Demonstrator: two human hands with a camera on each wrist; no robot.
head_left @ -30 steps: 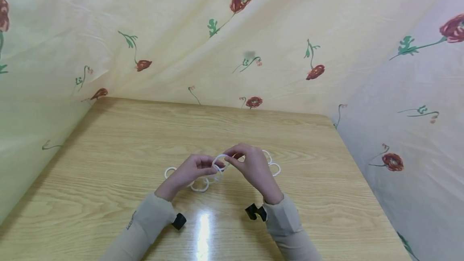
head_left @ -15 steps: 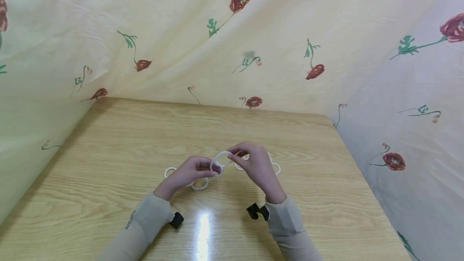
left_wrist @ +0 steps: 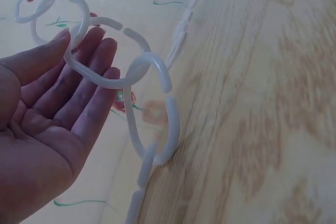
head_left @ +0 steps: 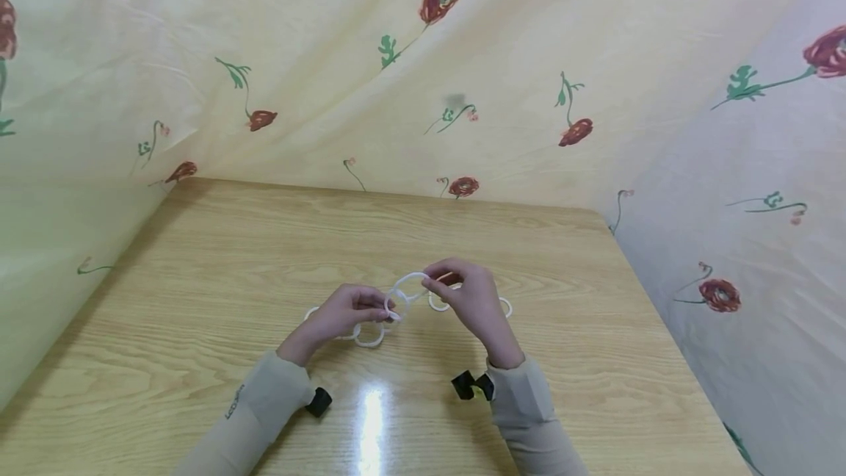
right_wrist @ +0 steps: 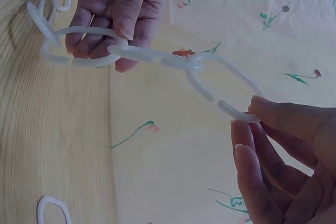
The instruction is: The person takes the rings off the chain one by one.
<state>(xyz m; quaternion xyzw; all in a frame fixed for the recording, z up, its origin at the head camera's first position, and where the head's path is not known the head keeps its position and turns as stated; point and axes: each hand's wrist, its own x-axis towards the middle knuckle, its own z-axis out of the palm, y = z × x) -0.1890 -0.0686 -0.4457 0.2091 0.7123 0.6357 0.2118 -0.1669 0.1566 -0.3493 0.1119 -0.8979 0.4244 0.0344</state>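
Note:
A chain of white plastic C-shaped links stretches between both hands over the table. My right hand [head_left: 471, 303] pinches its end link [right_wrist: 198, 85] between thumb and fingertips; that link has a small gap in its side. Thumb and fingers of my left hand [left_wrist: 50, 124] hold the chain farther along. Below the left hand, another link [left_wrist: 131, 116] hangs down, and the chain runs on to the tabletop, where a link [head_left: 369, 344] shows near the left wrist. The left hand covers part of the chain in the head view.
More white links, one of them a ring [head_left: 439, 309] behind the right hand, lie on the wooden table [head_left: 264, 241]. Part of another link [head_left: 508, 308] shows right of that hand. Flowered cloth [head_left: 330, 94] hangs behind the table and along both sides.
My right hand has shifted slightly right with the end link, drawing it away from the left hand. The chain between the hands is more stretched out; the left hand has barely moved.

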